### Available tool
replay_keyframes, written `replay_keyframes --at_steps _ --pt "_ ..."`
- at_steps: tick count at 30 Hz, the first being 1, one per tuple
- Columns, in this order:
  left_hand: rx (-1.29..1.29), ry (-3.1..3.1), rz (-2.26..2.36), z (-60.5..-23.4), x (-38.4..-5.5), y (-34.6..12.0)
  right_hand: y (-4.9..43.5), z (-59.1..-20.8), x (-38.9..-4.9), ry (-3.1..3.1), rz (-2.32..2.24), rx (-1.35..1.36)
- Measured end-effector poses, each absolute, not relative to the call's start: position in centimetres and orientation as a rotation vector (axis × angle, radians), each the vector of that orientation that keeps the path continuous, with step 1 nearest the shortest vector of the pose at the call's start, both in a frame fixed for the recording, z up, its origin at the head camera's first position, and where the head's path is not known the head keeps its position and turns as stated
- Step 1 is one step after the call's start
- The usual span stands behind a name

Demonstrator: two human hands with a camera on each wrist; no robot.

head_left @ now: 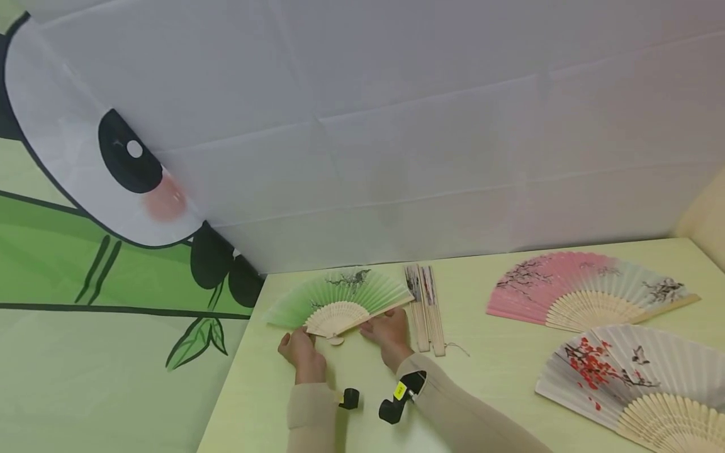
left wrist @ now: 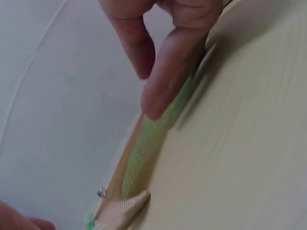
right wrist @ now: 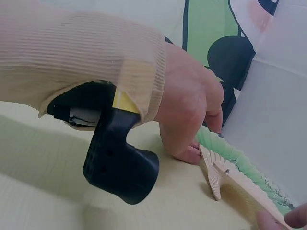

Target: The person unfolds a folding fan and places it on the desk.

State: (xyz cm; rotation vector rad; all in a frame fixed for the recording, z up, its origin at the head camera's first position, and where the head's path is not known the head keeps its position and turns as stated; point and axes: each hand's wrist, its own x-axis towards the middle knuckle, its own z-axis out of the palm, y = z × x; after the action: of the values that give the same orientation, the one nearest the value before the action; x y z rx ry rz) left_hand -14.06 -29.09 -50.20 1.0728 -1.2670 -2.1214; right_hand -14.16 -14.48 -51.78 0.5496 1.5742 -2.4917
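A green folding fan lies spread open on the pale yellow-green table, its wooden ribs meeting at a pivot near me. My left hand grips the fan's left end; in the left wrist view a finger lies along the fan's green edge. My right hand holds the right wooden guard. The right wrist view shows my left hand curled down beside the fan's ribs, with only a right fingertip in the corner.
Two or three folded fans lie just right of my right hand. A pink open fan and a white fan with red blossoms lie at the right. A panda-print cloth hangs left; a white sheet backs the table.
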Motion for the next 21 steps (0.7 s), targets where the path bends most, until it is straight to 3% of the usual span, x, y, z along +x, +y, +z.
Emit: replay_keyframes --at_steps 11,21 --pt "1.05 -1.231 -2.033 -49.8 -13.2 -27.5 -11.5 -51.4 -12.7 1.593 -2.328 0.369" --pt "0.841 -1.377 -2.042 -49.4 -11.0 -22.1 -8.2 -50.8 -10.8 1.718 -2.406 0.282"
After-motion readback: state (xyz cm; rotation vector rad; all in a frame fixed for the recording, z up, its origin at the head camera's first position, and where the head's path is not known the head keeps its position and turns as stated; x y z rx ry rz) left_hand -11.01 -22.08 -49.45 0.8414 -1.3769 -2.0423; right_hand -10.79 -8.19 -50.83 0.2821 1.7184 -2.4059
